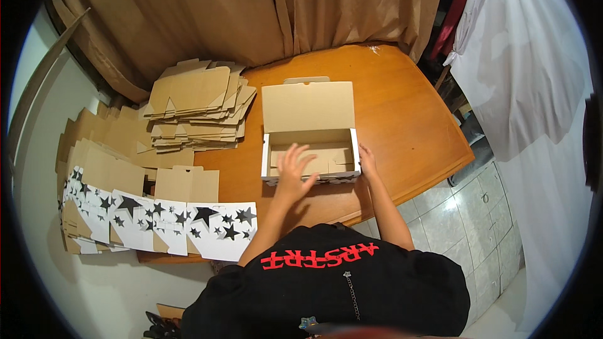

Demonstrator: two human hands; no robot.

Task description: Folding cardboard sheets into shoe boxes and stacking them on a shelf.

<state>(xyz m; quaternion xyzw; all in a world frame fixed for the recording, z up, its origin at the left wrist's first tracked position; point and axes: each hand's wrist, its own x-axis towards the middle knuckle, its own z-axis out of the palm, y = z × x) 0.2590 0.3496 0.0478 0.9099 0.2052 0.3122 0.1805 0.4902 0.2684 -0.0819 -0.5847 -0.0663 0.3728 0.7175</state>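
Left hand point(293, 168) is lying open-fingered over the box point(311, 150); right hand point(366, 162) is gripping its right corner on the table point(408, 119).

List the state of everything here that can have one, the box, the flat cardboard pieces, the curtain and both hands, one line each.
Box: assembled, lid open and tilted back, inside looks empty.
Plain cardboard blanks: flat, unfolded, piled loosely.
Star-printed blanks: flat, unfolded, spread in an overlapping row.
Curtain: drawn closed behind the table.
Left hand: open, fingers spread over the box's front wall.
Right hand: resting against the box's right front corner, grip unclear.
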